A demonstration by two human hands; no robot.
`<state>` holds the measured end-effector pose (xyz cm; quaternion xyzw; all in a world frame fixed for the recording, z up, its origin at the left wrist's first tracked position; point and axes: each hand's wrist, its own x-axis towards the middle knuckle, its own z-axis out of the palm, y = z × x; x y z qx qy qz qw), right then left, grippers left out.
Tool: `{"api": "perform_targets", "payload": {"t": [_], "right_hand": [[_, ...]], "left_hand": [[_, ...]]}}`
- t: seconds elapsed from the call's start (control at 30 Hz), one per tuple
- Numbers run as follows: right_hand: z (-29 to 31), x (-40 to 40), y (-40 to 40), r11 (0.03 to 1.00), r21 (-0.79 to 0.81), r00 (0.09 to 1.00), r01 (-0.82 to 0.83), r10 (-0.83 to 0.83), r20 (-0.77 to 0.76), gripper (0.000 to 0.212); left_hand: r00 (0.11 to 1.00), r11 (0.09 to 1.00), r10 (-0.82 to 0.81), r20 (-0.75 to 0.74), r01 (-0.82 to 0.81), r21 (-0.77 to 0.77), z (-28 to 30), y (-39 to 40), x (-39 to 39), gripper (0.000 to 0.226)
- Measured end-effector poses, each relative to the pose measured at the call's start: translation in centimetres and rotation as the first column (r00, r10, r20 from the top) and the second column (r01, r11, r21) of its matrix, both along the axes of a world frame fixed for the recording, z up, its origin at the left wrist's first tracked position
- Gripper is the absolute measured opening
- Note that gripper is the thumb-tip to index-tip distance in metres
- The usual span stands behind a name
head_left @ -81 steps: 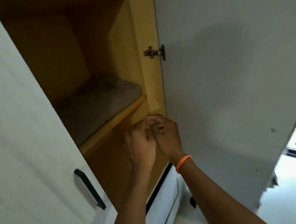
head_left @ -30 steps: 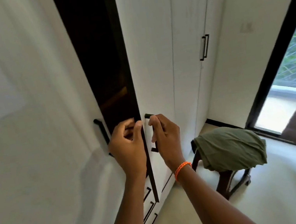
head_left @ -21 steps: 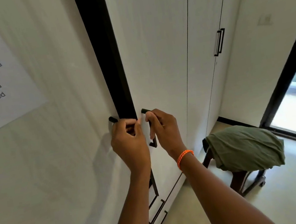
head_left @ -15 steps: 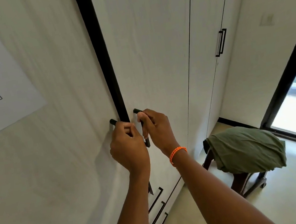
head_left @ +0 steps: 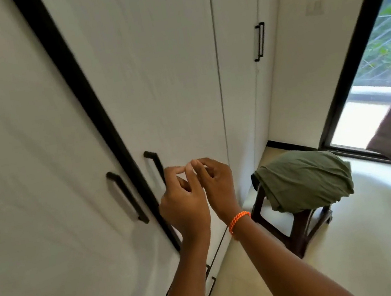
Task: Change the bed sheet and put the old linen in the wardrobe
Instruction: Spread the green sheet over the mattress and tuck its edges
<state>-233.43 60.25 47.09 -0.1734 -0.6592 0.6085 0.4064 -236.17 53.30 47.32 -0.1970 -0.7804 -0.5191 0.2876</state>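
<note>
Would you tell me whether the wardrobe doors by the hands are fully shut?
Cannot tell: a dark strip runs between the two doors, either a gap or trim. Both hands are off the handles.

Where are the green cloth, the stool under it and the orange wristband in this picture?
green cloth (head_left: 306, 177): head view, middle of its draped top.
stool (head_left: 298, 232): head view, dark wooden leg below the cloth.
orange wristband (head_left: 239, 219): head view, braided band on the right wrist.
</note>
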Motion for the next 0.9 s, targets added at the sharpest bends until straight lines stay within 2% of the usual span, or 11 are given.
{"api": "perform_targets", "payload": {"t": [0.13, 0.23, 0.43, 0.53, 0.67, 0.8, 0.9], "right_hand": [[-4.0, 3.2, 5.3, 0.993, -0.026, 0.981, 0.113, -0.107, 0.162, 0.027], [-7.1, 5.5, 10.4, 0.977, -0.101, 0.964, 0.186, -0.162, 0.213, 0.024], [-14.3, 8.0, 22.1, 0.912, -0.223, 0.914, 0.346, -0.274, 0.299, 0.027], [-18.9, 8.0, 29.3, 0.854, -0.285, 0.876, 0.434, -0.327, 0.353, 0.030], [-25.8, 7.6, 38.9, 0.801, -0.303, 0.820, 0.517, -0.360, 0.446, 0.029], [-33.1, 7.5, 47.7, 0.765, -0.297, 0.756, 0.571, -0.348, 0.555, 0.030], [-38.1, 7.9, 52.5, 0.788, -0.204, 0.674, 0.581, -0.325, 0.663, 0.030]], "left_hand": [[0.983, 0.989, -0.142, 0.120, 0.146, -0.031, -3.6, 5.9, 1.7, 0.026], [0.949, 0.958, -0.245, 0.197, 0.268, -0.099, -7.4, 10.9, 2.3, 0.030], [0.864, 0.884, -0.273, 0.423, 0.399, -0.243, -16.2, 21.5, 0.9, 0.042], [0.787, 0.808, -0.315, 0.531, 0.516, -0.286, -20.2, 28.2, -0.1, 0.045], [0.593, 0.638, -0.378, 0.711, 0.723, -0.264, -24.7, 37.5, -0.6, 0.037], [0.469, 0.489, -0.293, 0.833, 0.822, -0.291, -31.6, 46.2, -1.4, 0.030], [0.396, 0.398, -0.230, 0.889, 0.872, -0.286, -36.3, 51.4, -1.1, 0.020]]}}
